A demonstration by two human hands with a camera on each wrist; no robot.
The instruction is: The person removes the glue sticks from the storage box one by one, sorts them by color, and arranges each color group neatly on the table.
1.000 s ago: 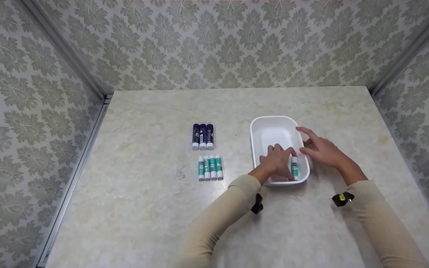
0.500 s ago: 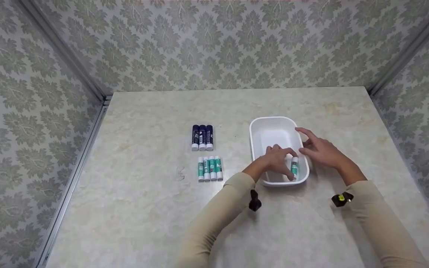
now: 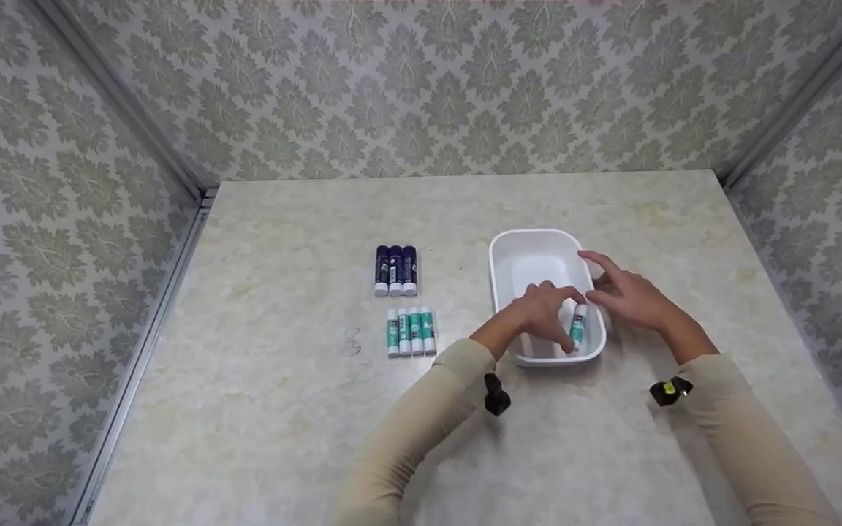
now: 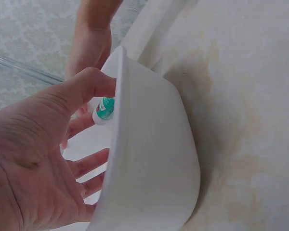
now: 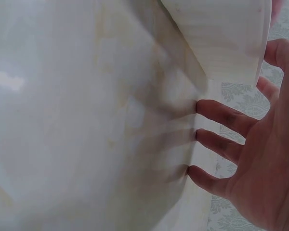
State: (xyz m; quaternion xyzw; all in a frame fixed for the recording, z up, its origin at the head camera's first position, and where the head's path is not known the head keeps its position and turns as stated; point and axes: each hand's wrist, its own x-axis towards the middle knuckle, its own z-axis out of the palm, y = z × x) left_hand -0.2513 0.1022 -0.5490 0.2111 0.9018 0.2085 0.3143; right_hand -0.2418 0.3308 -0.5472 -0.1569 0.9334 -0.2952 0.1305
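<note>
- The white tub (image 3: pixel 538 248) is a rounded-rectangular plastic container with a plain, smooth wall. It stands upright on the pale marbled table, right of centre, its long axis running away from the person, its open side up.
- The green glue stick (image 3: pixel 578 329) is a short cylinder with a white cap and a teal label. It lies inside the tub, against the right wall at the near end, roughly along the tub's length. In the left wrist view its capped end (image 4: pixel 104 109) shows just behind the rim.
</note>
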